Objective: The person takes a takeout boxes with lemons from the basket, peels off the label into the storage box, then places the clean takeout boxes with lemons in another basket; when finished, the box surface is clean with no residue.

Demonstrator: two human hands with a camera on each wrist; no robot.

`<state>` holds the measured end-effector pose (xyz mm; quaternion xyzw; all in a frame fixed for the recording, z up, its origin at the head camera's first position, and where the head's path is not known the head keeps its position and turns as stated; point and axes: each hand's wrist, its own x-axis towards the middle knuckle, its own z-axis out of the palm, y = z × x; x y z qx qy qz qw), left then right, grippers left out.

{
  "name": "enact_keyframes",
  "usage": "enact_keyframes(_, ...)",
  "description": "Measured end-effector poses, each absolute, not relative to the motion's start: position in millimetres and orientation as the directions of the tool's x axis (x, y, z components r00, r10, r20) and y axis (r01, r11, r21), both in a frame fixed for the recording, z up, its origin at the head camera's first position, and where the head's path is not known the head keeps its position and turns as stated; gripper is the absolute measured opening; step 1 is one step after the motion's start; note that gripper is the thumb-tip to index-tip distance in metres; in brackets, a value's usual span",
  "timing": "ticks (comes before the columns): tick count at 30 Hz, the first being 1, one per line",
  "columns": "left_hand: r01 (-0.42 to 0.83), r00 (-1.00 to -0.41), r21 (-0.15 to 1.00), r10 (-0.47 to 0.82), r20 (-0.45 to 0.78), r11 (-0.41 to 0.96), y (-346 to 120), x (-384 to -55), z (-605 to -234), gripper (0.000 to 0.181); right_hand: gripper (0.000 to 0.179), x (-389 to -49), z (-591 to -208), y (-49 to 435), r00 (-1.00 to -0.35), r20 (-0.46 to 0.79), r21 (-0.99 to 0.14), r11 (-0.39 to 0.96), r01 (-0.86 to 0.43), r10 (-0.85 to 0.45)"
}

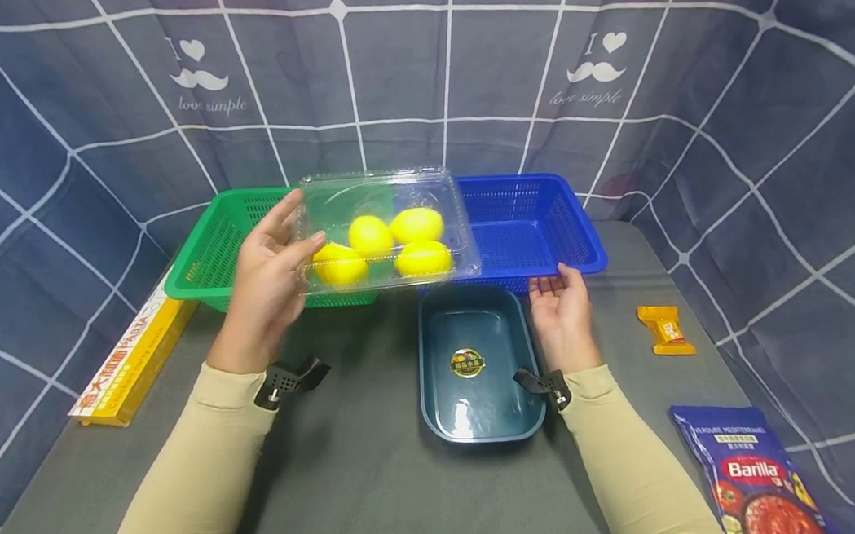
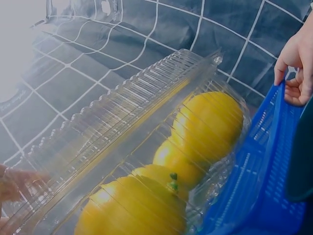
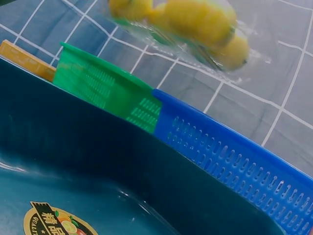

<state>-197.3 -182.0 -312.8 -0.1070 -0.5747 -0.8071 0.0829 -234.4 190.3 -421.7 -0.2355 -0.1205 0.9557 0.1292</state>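
My left hand (image 1: 270, 277) grips the left end of a clear plastic box (image 1: 342, 192), holding it raised in front of the baskets. Several yellow lemons (image 1: 371, 236) lie inside, also visible through the ribbed plastic in the left wrist view. At the front right of the blue basket (image 1: 590, 249), my right hand (image 1: 566, 324) pinches the rim; the left wrist view shows its thumb and curled fingers there. The box hides part of the blue basket and of the green basket (image 1: 197, 232). In the right wrist view, the lemons (image 3: 200, 22) hang above both baskets.
A dark teal tray (image 1: 481, 415) stands on the grey table before the blue basket. A yellow pasta box (image 1: 135, 358) lies at the left. To the right are an orange-wrapped snack (image 1: 666, 330) and a blue Barilla pouch (image 1: 752, 468). Grid-patterned cloth surrounds the table.
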Motion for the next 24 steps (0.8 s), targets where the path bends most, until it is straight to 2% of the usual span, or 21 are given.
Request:
enact_keyframes(12,0.248,-0.966,0.896,-0.031,0.255,-0.369,-147.9,-231.4,-311.6,0.068,0.013,-235.1,-421.6,192.8,-0.847,-0.443,-0.292,-0.940,-0.175,0.296)
enact_keyframes(16,0.243,-0.967,0.882,-0.033,0.252,-0.403,-137.1,-240.1,-312.1,0.069,0.019,-234.1,-420.9,191.4,-0.847,-0.434,-0.306,-0.935,-0.181,0.306)
enact_keyframes(24,0.240,-0.970,0.903,-0.047,0.239,-0.357,-122.3,-255.6,-313.2,0.066,0.020,-234.2,-421.1,190.2,-0.852,-0.421,-0.327,-0.928,-0.179,0.313)
